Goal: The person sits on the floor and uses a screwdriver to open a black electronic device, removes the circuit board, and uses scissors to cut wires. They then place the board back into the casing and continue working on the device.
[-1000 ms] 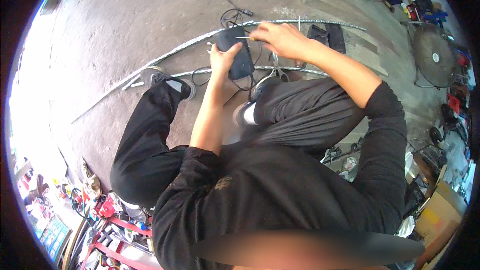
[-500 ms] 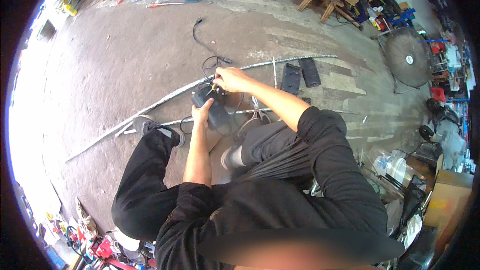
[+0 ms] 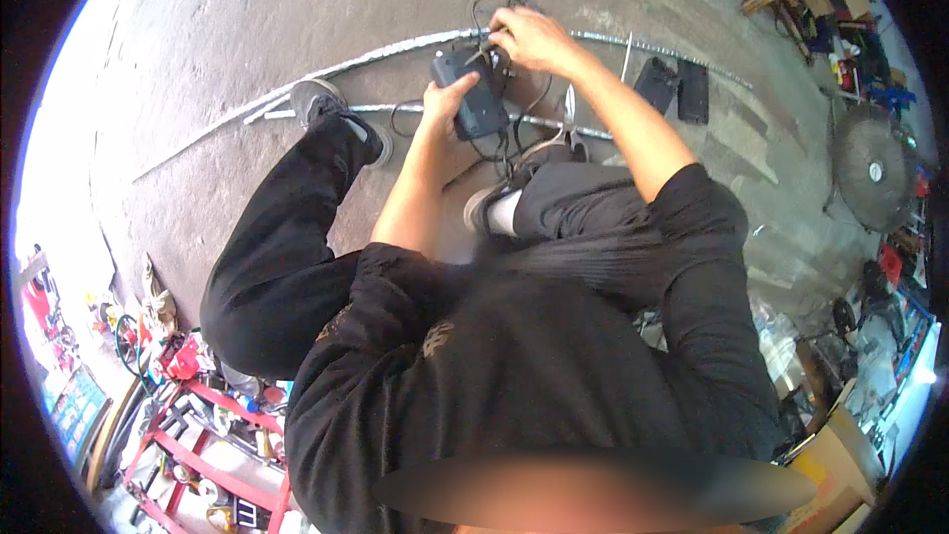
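My left hand (image 3: pixel 447 104) is wrapped round the lower left side of a black box-shaped plastic case (image 3: pixel 476 107), its thumb lying across the top face. The case is tilted above the floor. At its far end, my right hand (image 3: pixel 529 40) is closed in a pinch around something thin and small, too blurred to name. Black cables (image 3: pixel 539 99) run beside and below the case. Two black rectangular plastic pieces (image 3: pixel 654 87) (image 3: pixel 693 94) lie on the floor to the right. Near my right shoe is a silver hand tool with two arms (image 3: pixel 568 107), partly hidden.
A long silvery strip (image 3: pixel 366 51) curves across the concrete floor beyond my hands, with a second rod (image 3: pixel 390 110) nearer. A round floor fan (image 3: pixel 875 168) stands at the right. Red-framed racks with tools (image 3: pixel 213 396) lie lower left, and a cardboard box (image 3: pixel 830 460) lower right.
The whole view has tipped downward, so hands and case sit higher in the picture. The case's broad face shows more now. Both hands stay at it.
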`<state>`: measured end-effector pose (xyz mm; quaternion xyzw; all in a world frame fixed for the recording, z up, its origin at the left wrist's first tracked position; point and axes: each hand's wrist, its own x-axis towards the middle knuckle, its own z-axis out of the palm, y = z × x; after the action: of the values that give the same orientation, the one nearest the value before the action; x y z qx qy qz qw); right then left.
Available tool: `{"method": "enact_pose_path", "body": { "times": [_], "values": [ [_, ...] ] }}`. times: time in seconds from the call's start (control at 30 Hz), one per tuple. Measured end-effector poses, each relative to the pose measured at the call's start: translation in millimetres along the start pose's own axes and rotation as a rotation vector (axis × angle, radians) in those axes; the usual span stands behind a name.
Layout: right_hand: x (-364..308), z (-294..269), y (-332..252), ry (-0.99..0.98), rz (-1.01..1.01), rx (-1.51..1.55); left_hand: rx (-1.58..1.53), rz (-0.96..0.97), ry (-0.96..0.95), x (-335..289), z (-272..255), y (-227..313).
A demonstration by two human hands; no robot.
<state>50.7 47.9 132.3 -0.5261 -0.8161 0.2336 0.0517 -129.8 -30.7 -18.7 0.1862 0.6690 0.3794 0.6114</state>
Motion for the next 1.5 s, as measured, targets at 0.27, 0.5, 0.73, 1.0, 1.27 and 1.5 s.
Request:
{"method": "enact_pose_path", "body": {
  "times": [0.27,0.5,0.73,1.0,1.27,1.5],
  "values": [
    [9,14,5,0.120,0.111,0.080,-0.102,0.040,-0.123,-6,3,-2],
    [0,3,4,0.002,-0.106,-0.034,-0.154,0.038,-0.124,12,-4,-22],
    [-8,17,-12,0.159,0.056,0.119,-0.048,0.077,-0.139,12,-6,-17],
    [-10,-3,-14,-0.039,-0.122,0.001,-0.095,0.049,-0.078,10,-1,-22],
    [-3,-13,-25,-0.170,0.182,-0.088,-0.073,0.064,-0.084,14,-3,-26],
    [-7,17,-3,0.179,-0.241,0.126,-0.113,0.055,-0.106,11,-2,-22]
  ]
}}
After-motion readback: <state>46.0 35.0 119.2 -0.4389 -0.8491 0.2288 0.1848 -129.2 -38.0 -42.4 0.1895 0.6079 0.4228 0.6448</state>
